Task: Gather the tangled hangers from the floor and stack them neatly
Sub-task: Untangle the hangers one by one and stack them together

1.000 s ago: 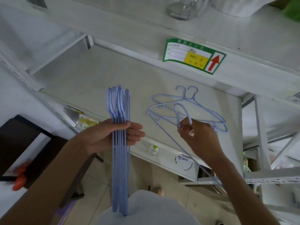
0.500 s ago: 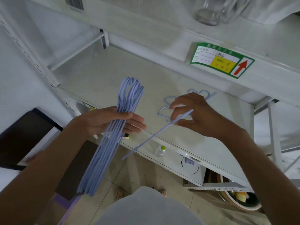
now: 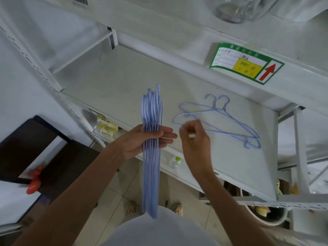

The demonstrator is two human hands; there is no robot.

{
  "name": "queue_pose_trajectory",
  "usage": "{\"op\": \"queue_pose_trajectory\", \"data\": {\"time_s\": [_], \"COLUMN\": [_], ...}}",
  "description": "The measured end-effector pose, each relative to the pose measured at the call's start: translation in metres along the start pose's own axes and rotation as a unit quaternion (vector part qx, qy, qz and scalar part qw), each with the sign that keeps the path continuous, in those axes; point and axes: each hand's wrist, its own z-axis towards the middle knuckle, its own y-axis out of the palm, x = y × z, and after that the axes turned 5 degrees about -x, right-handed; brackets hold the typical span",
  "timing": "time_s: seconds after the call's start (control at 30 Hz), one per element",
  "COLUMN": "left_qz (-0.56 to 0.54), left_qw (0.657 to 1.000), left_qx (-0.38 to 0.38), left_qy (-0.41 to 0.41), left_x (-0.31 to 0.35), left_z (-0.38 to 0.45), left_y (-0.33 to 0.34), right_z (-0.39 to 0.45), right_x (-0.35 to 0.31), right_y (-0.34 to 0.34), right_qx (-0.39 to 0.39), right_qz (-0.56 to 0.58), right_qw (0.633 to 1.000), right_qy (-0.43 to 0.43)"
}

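Observation:
My left hand (image 3: 138, 142) grips a bundle of several light-blue wire hangers (image 3: 150, 174), held upright over the front edge of the white shelf (image 3: 115, 86), hooks pointing away from me. My right hand (image 3: 197, 141) hovers just right of the bundle, blurred, with its fingers curled and nothing visible in them. Two more blue hangers (image 3: 221, 118) lie overlapping flat on the shelf, to the right of that hand, hooks toward the back.
A green and yellow label with a red arrow (image 3: 246, 65) is stuck on the shelf edge above, under a glass jar (image 3: 236, 9). A small bottle (image 3: 175, 161) and yellow packets (image 3: 106, 126) sit on the lower shelf. A dark board (image 3: 35, 148) stands left, a bowl (image 3: 266, 217) lower right.
The single hanger that my right hand carried is no longer in it; the hand has drawn back beside the bundle. My left hand has turned the bundle from tilted to upright.

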Motion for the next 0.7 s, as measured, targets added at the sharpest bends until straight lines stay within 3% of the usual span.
{"op": "queue_pose_trajectory", "data": {"time_s": [0.03,0.1,0.17,0.2,0.3,0.47,0.7], "left_qz": [-0.013,-0.039,-0.066,-0.078,-0.1,-0.147,-0.123], "left_qw": [1.0,0.999,0.997,0.996,0.994,0.987,0.992], "left_qx": [-0.002,-0.008,-0.006,-0.006,-0.004,0.054,0.023], "left_qy": [0.013,0.032,0.041,0.041,0.033,0.025,-0.028], "left_x": [-0.002,-0.007,-0.013,-0.014,-0.005,0.012,0.004], "left_z": [0.003,0.009,0.016,0.018,0.024,0.033,0.044], "left_y": [0.002,0.007,0.012,0.013,0.009,0.002,-0.004], "right_z": [-0.015,-0.042,-0.063,-0.071,-0.088,-0.117,-0.131], "right_x": [0.003,0.012,0.016,0.018,0.022,0.03,0.04], "right_y": [0.003,0.015,0.029,0.035,0.036,0.033,0.024], "right_qx": [-0.017,-0.13,-0.233,-0.245,-0.237,-0.229,-0.189], "right_qz": [0.034,0.072,0.114,0.158,0.228,0.161,0.201], "right_qw": [0.997,0.971,0.935,0.925,0.917,0.936,0.926], "right_qy": [0.07,0.189,0.242,0.245,0.226,0.212,0.257]}}
